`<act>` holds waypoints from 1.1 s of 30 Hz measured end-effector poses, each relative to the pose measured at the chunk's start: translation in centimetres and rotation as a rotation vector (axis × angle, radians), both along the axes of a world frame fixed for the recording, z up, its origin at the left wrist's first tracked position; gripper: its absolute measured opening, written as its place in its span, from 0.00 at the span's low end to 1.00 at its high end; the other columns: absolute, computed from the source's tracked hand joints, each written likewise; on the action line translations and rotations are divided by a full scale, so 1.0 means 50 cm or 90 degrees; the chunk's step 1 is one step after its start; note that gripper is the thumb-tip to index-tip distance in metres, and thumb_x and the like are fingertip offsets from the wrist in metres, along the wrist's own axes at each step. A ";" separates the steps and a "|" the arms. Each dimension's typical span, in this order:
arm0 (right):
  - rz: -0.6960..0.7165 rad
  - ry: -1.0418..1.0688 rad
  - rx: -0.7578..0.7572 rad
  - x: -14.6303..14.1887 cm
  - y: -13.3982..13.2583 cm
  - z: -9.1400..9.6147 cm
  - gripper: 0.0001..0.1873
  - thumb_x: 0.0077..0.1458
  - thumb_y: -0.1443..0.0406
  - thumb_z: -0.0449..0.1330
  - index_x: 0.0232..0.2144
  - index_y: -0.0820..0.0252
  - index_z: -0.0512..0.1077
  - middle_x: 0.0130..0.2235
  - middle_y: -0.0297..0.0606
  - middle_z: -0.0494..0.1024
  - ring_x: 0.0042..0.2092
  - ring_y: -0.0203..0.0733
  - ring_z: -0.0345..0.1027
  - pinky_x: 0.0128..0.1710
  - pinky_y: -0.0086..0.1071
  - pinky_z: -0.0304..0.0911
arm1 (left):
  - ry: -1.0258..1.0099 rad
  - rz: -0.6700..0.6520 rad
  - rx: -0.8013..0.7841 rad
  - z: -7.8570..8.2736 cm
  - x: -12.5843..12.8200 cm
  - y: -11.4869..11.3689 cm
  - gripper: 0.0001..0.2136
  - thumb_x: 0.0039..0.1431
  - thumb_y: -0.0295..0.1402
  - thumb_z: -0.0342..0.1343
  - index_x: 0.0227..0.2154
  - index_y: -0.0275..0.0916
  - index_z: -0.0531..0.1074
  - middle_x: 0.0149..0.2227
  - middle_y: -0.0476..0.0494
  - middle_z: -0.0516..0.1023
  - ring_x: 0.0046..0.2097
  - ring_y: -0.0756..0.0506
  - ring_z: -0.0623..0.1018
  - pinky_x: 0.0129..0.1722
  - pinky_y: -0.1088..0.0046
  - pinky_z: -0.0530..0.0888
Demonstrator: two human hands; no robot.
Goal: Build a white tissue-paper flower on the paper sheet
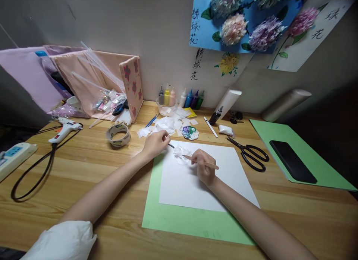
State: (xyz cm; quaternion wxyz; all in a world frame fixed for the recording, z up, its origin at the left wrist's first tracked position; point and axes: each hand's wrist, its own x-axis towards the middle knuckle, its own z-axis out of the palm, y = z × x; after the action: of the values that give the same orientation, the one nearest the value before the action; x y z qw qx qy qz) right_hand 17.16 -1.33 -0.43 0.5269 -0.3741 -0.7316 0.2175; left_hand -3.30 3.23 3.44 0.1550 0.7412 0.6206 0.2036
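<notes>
On a sheet of white paper (201, 193), over a green sheet (179, 217), lies a crumpled white tissue clump (179, 152). Between its fingers and thumb my right hand (204, 167) holds a flat wooden craft stick (211, 165), whose tip touches the clump. My left hand (157, 143) is closed in a pinch at the paper's upper left corner. From its fingertips a thin dark stick (171, 145) runs toward the clump; what kind it is I cannot make out.
Behind the hands lie loose tissue pieces (165, 124) and a paint-smeared palette (190, 132). Black scissors (250, 154) and a phone (293, 161) lie right. Left are a tape roll (118, 135), a glue gun (65, 129) with its cable, and a power strip (16, 157).
</notes>
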 end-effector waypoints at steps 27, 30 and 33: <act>-0.003 0.060 -0.069 0.002 0.005 -0.006 0.22 0.62 0.60 0.42 0.20 0.58 0.64 0.19 0.33 0.65 0.22 0.36 0.60 0.24 0.33 0.56 | 0.146 0.053 -0.049 0.024 -0.110 0.053 0.08 0.51 0.31 0.50 0.31 0.40 0.73 0.38 0.41 0.76 0.41 0.42 0.75 0.37 0.71 0.68; -0.005 0.054 -0.066 0.002 0.005 -0.005 0.22 0.62 0.60 0.42 0.19 0.58 0.64 0.19 0.33 0.65 0.22 0.37 0.60 0.24 0.33 0.56 | 0.131 0.059 -0.064 0.029 -0.117 0.056 0.08 0.51 0.31 0.50 0.30 0.40 0.73 0.36 0.43 0.78 0.39 0.44 0.75 0.34 0.73 0.67; -0.009 0.049 -0.064 0.002 0.005 -0.005 0.22 0.62 0.60 0.42 0.19 0.57 0.63 0.19 0.33 0.65 0.23 0.37 0.60 0.25 0.33 0.57 | 0.125 0.069 -0.057 0.038 -0.126 0.058 0.08 0.51 0.32 0.50 0.31 0.41 0.74 0.36 0.44 0.79 0.38 0.44 0.75 0.32 0.74 0.66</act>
State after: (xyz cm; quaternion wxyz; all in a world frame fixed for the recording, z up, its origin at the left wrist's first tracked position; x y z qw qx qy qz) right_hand 17.26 -1.09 -0.67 0.5366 -0.3969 -0.6962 0.2642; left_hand -9.59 6.15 5.34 0.1149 0.7152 0.6806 0.1103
